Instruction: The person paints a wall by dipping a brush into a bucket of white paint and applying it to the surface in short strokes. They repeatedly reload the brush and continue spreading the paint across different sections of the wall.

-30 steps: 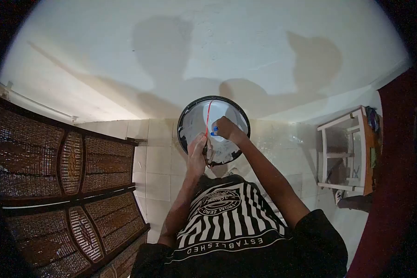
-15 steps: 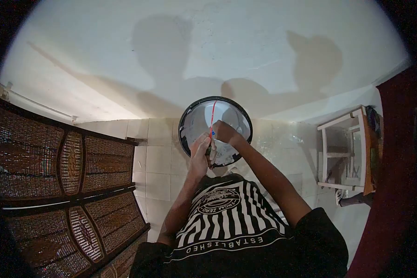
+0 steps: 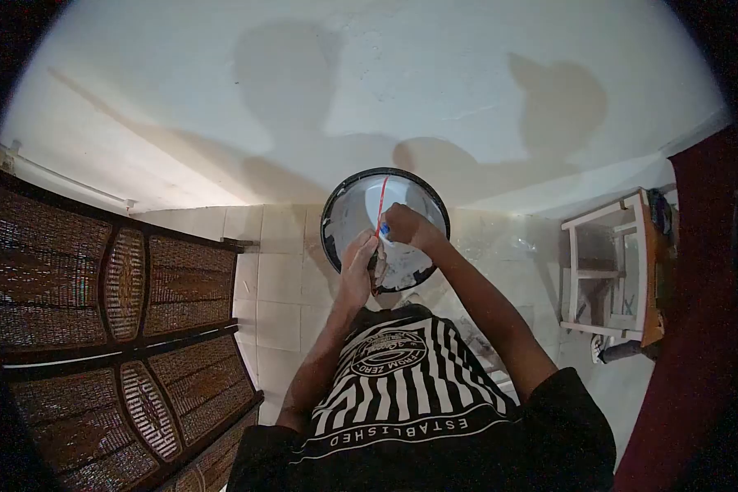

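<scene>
A round tub (image 3: 328, 216) with a black rim and a whitish inside stands in front of my body. Over its left part, my left hand (image 3: 357, 253) is closed on the lower end of a thin red strip (image 3: 383, 199), which runs up toward the far rim. Below those fingers hangs a pale, partly dark object, too small to name. My right hand (image 3: 405, 225) is beside the strip, its fingers curled round a small blue object (image 3: 385, 230).
Dark woven panels (image 3: 190, 287) stand on the left. A pale wooden frame (image 3: 569, 275) stands on the right, with a person's foot (image 3: 600, 348) beside it and a dark red surface (image 3: 697, 312) further right. A pale wall (image 3: 443, 74) with shadows rises ahead of the tub.
The tub and both hands appear slightly further right in view. My right hand dipped toward my left hand, then came up a little. The foot by the frame has shifted slightly.
</scene>
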`<state>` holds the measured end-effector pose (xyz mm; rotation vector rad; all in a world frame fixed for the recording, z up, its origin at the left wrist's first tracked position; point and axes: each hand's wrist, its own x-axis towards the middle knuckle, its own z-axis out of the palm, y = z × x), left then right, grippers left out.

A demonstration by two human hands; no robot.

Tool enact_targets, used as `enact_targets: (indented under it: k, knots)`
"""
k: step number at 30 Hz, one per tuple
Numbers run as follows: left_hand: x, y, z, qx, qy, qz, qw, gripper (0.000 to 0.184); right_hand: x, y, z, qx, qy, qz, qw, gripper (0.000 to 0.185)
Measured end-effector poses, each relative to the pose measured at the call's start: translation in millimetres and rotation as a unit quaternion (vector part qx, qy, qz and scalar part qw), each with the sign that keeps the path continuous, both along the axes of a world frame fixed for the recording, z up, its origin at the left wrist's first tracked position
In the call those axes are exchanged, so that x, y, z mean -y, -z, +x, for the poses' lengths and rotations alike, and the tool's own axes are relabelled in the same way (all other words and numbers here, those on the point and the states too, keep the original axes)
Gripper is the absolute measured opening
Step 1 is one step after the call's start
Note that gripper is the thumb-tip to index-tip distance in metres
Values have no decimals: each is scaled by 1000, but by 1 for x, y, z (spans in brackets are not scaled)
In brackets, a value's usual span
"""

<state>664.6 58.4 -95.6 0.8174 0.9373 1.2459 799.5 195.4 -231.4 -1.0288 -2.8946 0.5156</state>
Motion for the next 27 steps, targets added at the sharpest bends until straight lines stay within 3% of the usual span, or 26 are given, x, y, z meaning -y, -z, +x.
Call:
enact_targets:
  k: [5,12,15,17,24,26,27]
  knots:
    - [-2,3,2,1,-7,-6,1000,34,6,-36,3,-16,30,1,999,20]
    - [-4,-2,2,11,-14,-15,1000,33,7,-26,12,-66,53,21,996,23]
    - [-4,-2,1,21,-27,-22,999,33,12,-36,20,-101,92,-31,990,26]
    - [-4,0,0,30,-30,-18,999,33,21,-45,25,-164,195,-133,958,28]
    - [-4,5,2,1,-44,-9,999,32,49,-62,28,-195,296,-135,925,25]
    - [-4,7,0,-10,-43,-15,999,33,59,-75,29,-238,368,-251,863,22]
    - [-4,7,1,-20,-43,-20,999,33,63,-77,30,-238,369,-250,863,22]
